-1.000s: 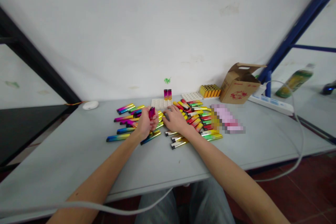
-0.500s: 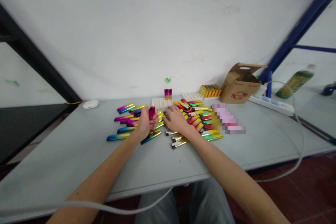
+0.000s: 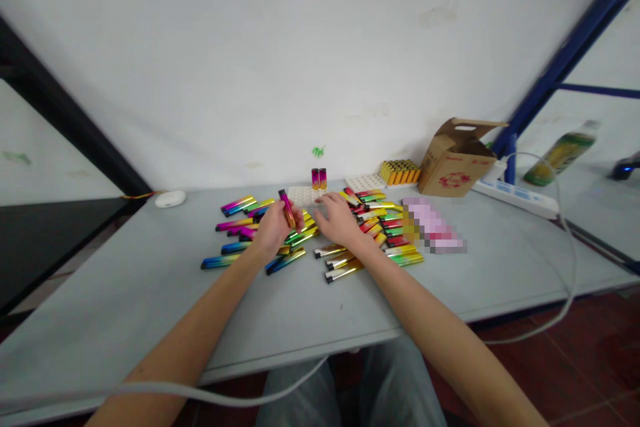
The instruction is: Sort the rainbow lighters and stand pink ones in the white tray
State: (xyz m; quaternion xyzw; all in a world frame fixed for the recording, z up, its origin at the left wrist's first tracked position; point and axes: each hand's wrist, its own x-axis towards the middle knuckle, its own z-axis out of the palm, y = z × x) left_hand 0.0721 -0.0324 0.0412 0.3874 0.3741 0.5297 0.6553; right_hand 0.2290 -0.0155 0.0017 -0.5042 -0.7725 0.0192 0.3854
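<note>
My left hand (image 3: 274, 230) is closed around a purple-and-gold lighter (image 3: 288, 208), which stands tilted with its dark end up. Loose lighters (image 3: 239, 224) in purple, blue, green and gold lie beneath and left of that hand. My right hand (image 3: 339, 220) rests at the near right corner of a white tray with holes (image 3: 300, 196), fingers stretched and thumb apart. No object shows in it. Two purple lighters (image 3: 319, 179) stand upright at the back of this tray. Right of my right hand lies a pile of red, yellow and green lighters (image 3: 373, 217), partly covered by my wrist.
A second white tray (image 3: 365, 183) lies by the wall, beside a block of upright yellow lighters (image 3: 400, 172). An open cardboard box (image 3: 453, 163), a power strip (image 3: 520, 199) and a blurred pink item (image 3: 433, 223) are on the right. A white oval object (image 3: 171, 199) sits far left.
The lighter in my left hand has risen slightly and tilted, showing more of its body. My right hand has shifted a little up and right, its fingers farther along the tray.
</note>
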